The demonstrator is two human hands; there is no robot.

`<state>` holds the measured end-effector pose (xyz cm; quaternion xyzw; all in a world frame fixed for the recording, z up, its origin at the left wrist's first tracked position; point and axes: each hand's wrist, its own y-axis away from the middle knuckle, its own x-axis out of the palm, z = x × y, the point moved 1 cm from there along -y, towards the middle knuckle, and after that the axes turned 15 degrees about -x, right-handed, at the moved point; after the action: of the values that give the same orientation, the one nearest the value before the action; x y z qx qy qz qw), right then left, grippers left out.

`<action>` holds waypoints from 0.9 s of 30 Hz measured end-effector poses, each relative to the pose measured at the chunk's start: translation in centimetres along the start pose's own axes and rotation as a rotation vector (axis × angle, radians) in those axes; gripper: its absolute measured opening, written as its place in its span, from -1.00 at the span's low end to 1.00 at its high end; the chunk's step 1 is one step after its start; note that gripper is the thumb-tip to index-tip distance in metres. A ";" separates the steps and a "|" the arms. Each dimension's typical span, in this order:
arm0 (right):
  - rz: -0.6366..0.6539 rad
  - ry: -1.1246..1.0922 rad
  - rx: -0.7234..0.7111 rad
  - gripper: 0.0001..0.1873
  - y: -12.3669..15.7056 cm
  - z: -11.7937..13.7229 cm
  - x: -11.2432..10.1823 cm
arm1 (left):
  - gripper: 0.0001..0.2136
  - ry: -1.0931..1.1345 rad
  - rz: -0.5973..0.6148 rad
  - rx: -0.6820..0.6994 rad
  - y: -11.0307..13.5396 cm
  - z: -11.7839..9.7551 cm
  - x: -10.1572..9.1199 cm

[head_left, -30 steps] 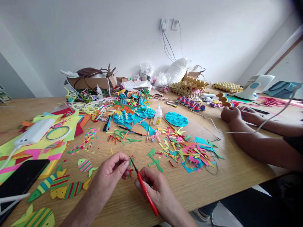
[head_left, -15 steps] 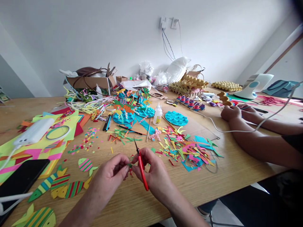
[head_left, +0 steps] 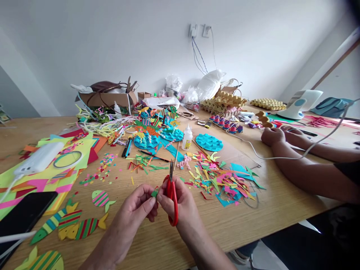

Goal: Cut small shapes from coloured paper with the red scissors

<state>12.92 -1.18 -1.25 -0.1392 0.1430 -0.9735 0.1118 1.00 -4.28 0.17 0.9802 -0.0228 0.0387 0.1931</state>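
A small piece of green paper (head_left: 154,193) is being pinched between the thumb and fingertips of the left hand (head_left: 142,206), above the near part of the worktop (head_left: 149,249). Most of the paper is being covered by the fingers, so its full outline cannot be made out. Red-handled scissors (head_left: 174,198) are being gripped in the right hand (head_left: 184,204), blades pointing away, the handles partly hidden by fingers. The right thumb is being held just beside the paper; whether contact is being made cannot be told.

At left, a black phone (head_left: 30,210) is being crossed by a white cable (head_left: 17,237) and cut off by the picture's edge. A striped paper fish (head_left: 46,260) is being cropped at the bottom. At right, a co-worker's arms (head_left: 298,168) are being cropped at a black sleeve (head_left: 348,172); whatever is being handled there is largely hidden.

Near the wall, a cardboard box (head_left: 115,99) is being topped by a brown article (head_left: 105,86), hard to identify, its lower part being concealed. The contents of a clear plastic bag (head_left: 173,83) are being blurred by its folds. A glue bottle (head_left: 187,139) is standing upright, its label too small to be read.
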 end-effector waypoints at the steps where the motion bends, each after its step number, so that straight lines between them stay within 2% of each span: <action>1: -0.006 -0.016 0.003 -0.68 0.1 -0.1 0.1 | -0.87 0.000 -0.018 0.014 0.1 0.0 0.1; 5: 0.011 0.039 -0.009 -0.69 0.3 -0.1 0.2 | -0.85 -0.125 -0.080 0.084 -0.1 -0.2 -0.3; 9: 0.070 0.234 -0.056 -0.81 0.2 0.5 -0.4 | -0.84 -0.368 -0.099 0.160 -0.5 0.0 -1.2; 12: 0.113 0.337 -0.091 -0.86 0.1 0.7 -0.5 | -0.85 -0.463 -0.131 0.192 -0.5 0.1 -1.5; 20: 0.055 0.273 -0.088 -0.84 0.3 0.3 0.1 | -0.83 -0.432 -0.122 0.203 -0.4 -0.3 -1.0; 23: 0.112 0.314 -0.081 -0.80 0.9 0.8 -0.1 | -0.84 -0.416 -0.149 0.187 -0.3 -0.4 -1.4; 27: 0.230 0.478 -0.079 -0.76 1.9 1.2 -0.5 | -0.84 -0.333 -0.115 0.168 0.1 -0.8 -2.0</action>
<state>14.06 -3.17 -0.88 0.1077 0.2181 -0.9533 0.1792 -1.01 -4.00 0.73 0.9854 0.0051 -0.1335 0.1059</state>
